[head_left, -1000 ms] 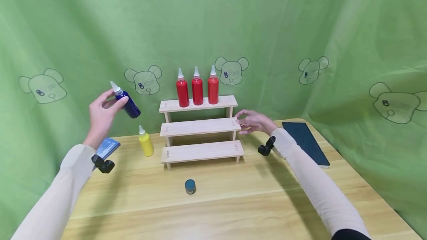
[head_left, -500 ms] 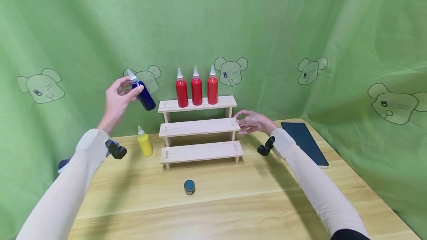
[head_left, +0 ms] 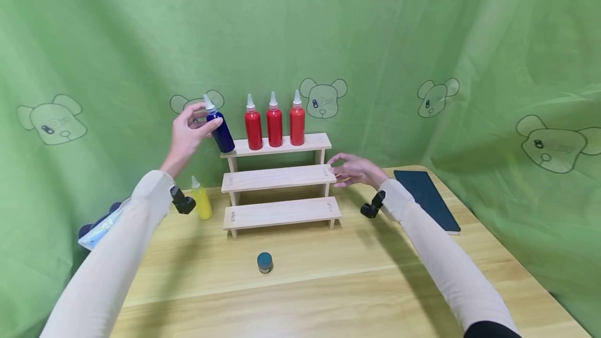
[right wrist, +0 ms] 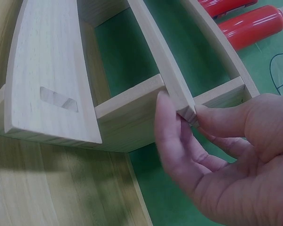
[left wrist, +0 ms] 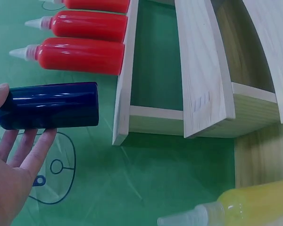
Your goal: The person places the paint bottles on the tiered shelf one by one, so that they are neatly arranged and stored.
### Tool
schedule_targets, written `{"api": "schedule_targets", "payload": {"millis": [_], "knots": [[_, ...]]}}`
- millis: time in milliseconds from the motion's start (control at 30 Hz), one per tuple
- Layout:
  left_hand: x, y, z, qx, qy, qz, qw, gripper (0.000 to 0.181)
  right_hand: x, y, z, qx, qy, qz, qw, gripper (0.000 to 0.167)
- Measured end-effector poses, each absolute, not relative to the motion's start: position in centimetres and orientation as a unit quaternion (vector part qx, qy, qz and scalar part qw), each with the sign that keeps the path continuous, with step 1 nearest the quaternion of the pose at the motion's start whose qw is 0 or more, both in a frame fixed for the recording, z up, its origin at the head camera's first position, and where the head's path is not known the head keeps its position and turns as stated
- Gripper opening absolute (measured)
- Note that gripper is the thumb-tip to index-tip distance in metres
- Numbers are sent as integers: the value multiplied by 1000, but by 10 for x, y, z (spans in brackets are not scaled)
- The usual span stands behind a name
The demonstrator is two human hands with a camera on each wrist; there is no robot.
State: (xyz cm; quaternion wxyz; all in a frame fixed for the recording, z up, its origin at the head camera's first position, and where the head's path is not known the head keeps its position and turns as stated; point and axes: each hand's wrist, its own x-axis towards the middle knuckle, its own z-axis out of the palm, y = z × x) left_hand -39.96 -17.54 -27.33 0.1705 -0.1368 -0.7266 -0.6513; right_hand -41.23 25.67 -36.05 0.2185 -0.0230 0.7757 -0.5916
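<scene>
A dark blue squeeze bottle [head_left: 220, 132] with a white nozzle, slightly tilted, is held between the thumb and fingers of my left hand [head_left: 185, 132]. It hovers by the left end of the top step of a three-step wooden shelf [head_left: 281, 178]; in the left wrist view a gap separates its base from that board. Three red squeeze bottles [head_left: 274, 127] stand upright on the top step. My right hand [head_left: 356, 171] pinches the right end of the middle step, thumb [right wrist: 221, 117] on one side and fingers on the other.
A yellow squeeze bottle [head_left: 202, 203] stands on the table [head_left: 328, 286], left of the shelf. In front sits a small jar with a teal lid [head_left: 265, 262]. A dark notebook [head_left: 426, 200] lies at right, and a blue-and-white packet [head_left: 100, 229] at far left. A green curtain [head_left: 375, 40] hangs behind.
My left hand has carried the blue bottle rightward from the far left to the top step's left end, and the bottle is now more upright. My right hand has stayed on the shelf.
</scene>
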Motion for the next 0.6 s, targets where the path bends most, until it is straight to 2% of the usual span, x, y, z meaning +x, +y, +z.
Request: {"api": "schedule_targets", "payload": {"millis": [333,600], "knots": [[-415,-160,-285,-141,-772,-590,189,57,-411,257,-363,-18,770,-601,212,43],[-419,-153,-289,-149,-777,-580,194,55,-409,257,-361,-25,772,-601,207,42]]}}
